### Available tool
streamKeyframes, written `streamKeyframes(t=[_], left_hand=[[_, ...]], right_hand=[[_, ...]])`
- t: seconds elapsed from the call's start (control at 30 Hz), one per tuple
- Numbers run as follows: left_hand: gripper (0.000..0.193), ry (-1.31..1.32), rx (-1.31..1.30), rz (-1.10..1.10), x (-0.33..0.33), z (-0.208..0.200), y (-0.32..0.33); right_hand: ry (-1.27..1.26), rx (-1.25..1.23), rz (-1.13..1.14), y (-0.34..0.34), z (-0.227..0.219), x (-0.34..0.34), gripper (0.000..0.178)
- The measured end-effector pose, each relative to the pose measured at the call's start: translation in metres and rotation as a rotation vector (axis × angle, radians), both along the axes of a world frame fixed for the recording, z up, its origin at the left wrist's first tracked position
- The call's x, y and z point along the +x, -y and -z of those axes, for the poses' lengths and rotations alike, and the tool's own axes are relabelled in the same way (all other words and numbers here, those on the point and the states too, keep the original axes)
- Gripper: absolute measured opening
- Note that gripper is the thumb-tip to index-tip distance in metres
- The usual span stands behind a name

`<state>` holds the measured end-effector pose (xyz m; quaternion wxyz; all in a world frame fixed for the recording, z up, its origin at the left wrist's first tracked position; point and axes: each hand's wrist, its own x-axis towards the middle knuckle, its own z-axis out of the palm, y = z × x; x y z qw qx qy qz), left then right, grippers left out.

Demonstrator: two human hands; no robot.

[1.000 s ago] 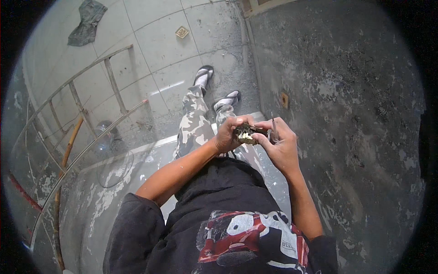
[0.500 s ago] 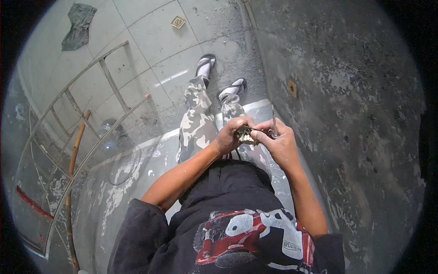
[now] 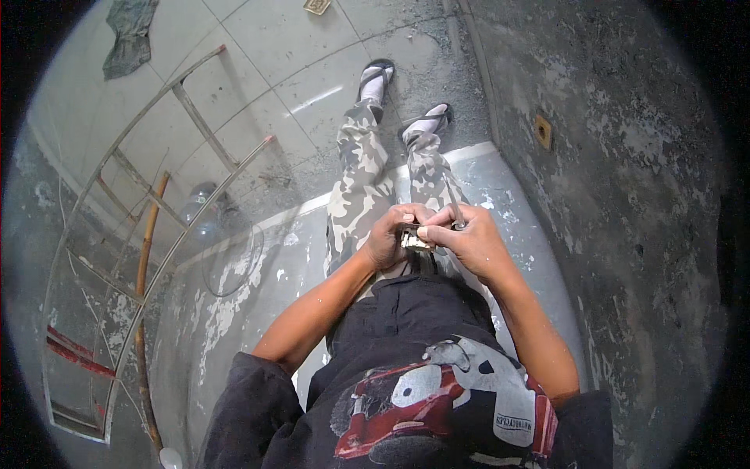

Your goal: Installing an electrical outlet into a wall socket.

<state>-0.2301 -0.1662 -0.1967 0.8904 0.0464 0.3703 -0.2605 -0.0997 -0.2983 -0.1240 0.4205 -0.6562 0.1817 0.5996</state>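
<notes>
We clamp a small block (image 3: 416,241) between us.
Whitish below, dark on top, it sits at twelve o'clock from our waist (image 3: 426,301), left hand (image 3: 387,239) gripping at nine, right hand (image 3: 475,241) at three with a thin rod (image 3: 456,209).

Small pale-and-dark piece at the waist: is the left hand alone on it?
No, the right hand also has its thumb on the small piece, which the left hand holds from the other side.

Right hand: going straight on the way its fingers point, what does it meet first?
The right hand would probably first meet the small block at its thumb tip, then the left hand; depth between them is unclear.
</notes>
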Motion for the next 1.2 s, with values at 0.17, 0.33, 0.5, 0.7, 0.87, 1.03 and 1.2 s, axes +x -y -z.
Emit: streamKeyframes(t=[0.17,0.33,0.5,0.7,0.87,1.03,1.2], left_hand=[[0.033,-0.002,0.028,0.013,0.000,0.002,-0.001],[0.032,0.028,-0.024,-0.029,-0.008,0.008,0.001],[0.032,-0.010,0.102,0.076,-0.006,0.004,0.001],[0.031,-0.035,0.055,0.044,-0.009,0.006,0.002],[0.031,0.018,-0.048,-0.025,-0.013,0.013,0.000],[0.030,0.004,-0.051,-0.030,-0.013,0.014,0.000],[0.030,0.010,0.000,0.011,-0.006,0.010,-0.001]], right_hand=[[-0.052,-0.028,-0.017,-0.001,0.003,-0.002,0.015],[-0.081,-0.031,0.004,0.000,0.007,-0.007,0.015],[-0.115,-0.031,0.032,0.000,0.011,-0.010,0.015],[-0.130,-0.036,0.030,0.000,0.014,-0.011,0.016],[-0.088,-0.046,-0.019,-0.003,0.012,-0.008,0.017],[-0.083,-0.043,-0.047,-0.002,0.015,-0.008,0.017],[-0.099,-0.036,-0.023,0.000,0.015,-0.006,0.019]])
